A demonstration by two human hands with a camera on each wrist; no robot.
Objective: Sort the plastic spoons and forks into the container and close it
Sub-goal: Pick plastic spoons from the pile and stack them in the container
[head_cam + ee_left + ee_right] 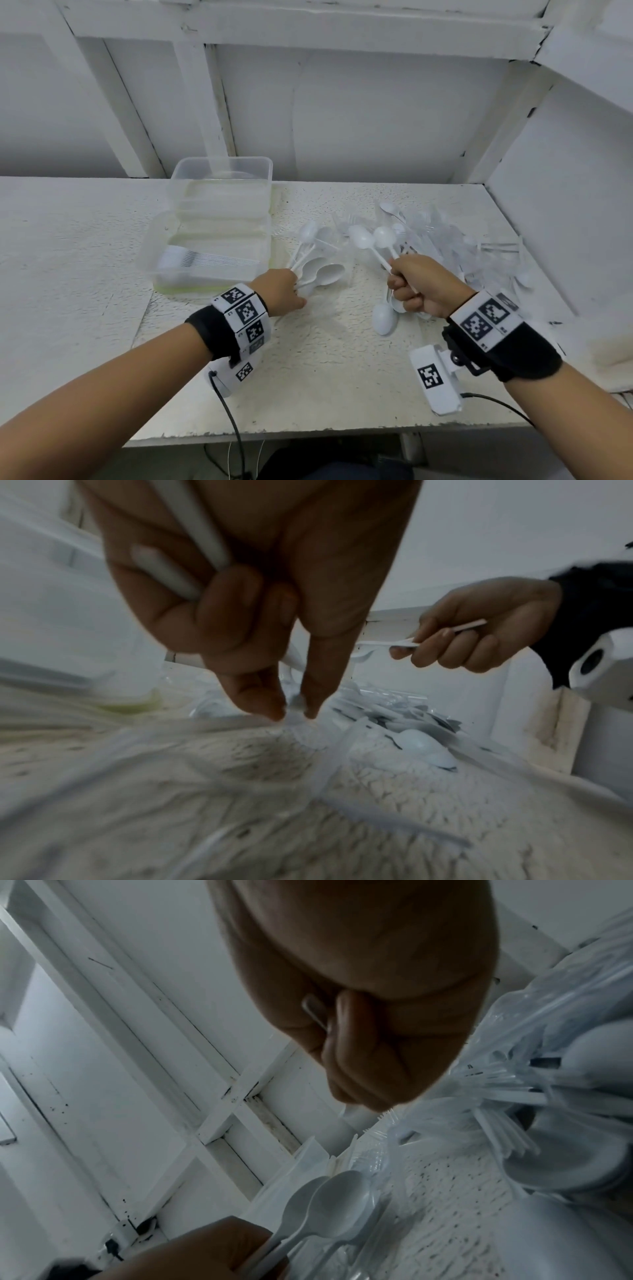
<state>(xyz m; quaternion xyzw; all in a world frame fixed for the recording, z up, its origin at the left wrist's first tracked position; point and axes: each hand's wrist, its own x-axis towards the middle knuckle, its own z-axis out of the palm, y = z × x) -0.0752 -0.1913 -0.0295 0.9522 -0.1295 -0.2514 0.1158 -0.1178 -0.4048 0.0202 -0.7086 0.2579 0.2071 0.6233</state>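
A clear plastic container (152,253) lies open at the table's left, its lid (222,178) raised behind it, with a row of clear forks (209,262) stacked inside. My left hand (297,291) grips a bunch of white spoons (320,272) by their handles just right of the container; its thumb and forefinger (263,696) also pinch something thin at the table top. My right hand (400,284) holds a couple of white spoons (373,238) in a fist, bowls pointing away. Beyond it lies a loose pile of clear forks and white spoons (462,246).
One white spoon (385,318) lies on the table (325,377) under my right hand. White walls and frame beams close off the back and right side. The table's front edge is near my forearms, with cables hanging below it.
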